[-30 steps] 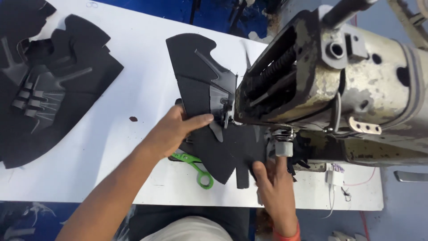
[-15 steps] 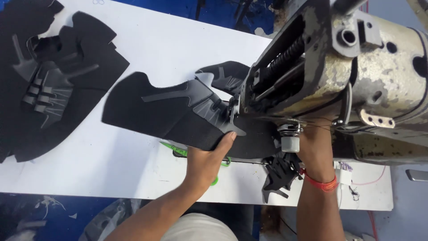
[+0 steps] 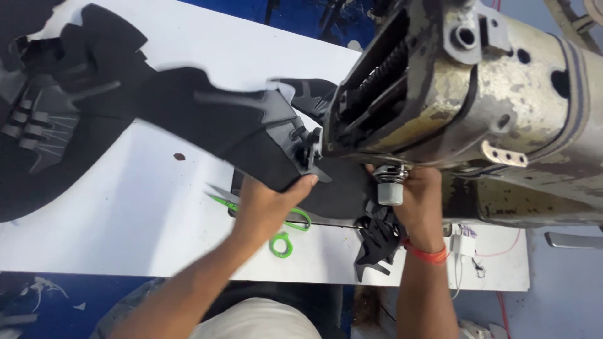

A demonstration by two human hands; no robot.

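Black panel (image 3: 220, 122) at the sewing machine (image 3: 465, 100), lifted off the table (image 3: 125, 220).
Left hand (image 3: 267, 204) under panel's near edge, fingers curled, gripping it. Right hand (image 3: 421, 201) beneath machine head, closed on small black pieces (image 3: 377, 242). Green scissors (image 3: 276, 232) beside left wrist.

A white table (image 3: 125, 220) carries a pile of black cut pieces (image 3: 56, 125) at its left, green-handled scissors (image 3: 276, 232) near the front edge, and a worn sewing machine (image 3: 477, 107).

No packages, no signs, no screens in view, no readable label on any surface from twelve o'clock round to six, nothing of that kind was visible anywhere
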